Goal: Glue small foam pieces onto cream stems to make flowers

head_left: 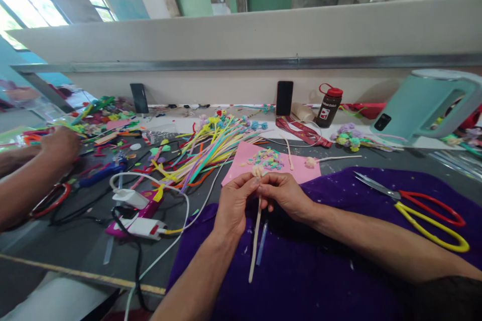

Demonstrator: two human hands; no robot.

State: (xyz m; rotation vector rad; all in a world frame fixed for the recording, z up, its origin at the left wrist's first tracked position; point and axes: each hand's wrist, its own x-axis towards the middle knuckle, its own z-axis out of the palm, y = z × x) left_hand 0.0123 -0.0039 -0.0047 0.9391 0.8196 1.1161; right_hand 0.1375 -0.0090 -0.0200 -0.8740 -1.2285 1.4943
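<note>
Fingers (pixel 253 184) of both hands pinch a cream stem (pixel 256 241) above purple cloth (pixel 324 271).

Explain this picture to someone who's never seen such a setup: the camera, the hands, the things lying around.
There is no machine: one head-worn camera looks forward and down at a person's bare hands. The left hand and right hand pinch a long cream fuzzy stem near its top. Beyond them, small pastel pieces lie on a flat pink sheet. Scissors with red and yellow handles rest on purple cloth at right; multicoloured fuzzy stems spread at left. The far-left forearm is another person's.
</note>
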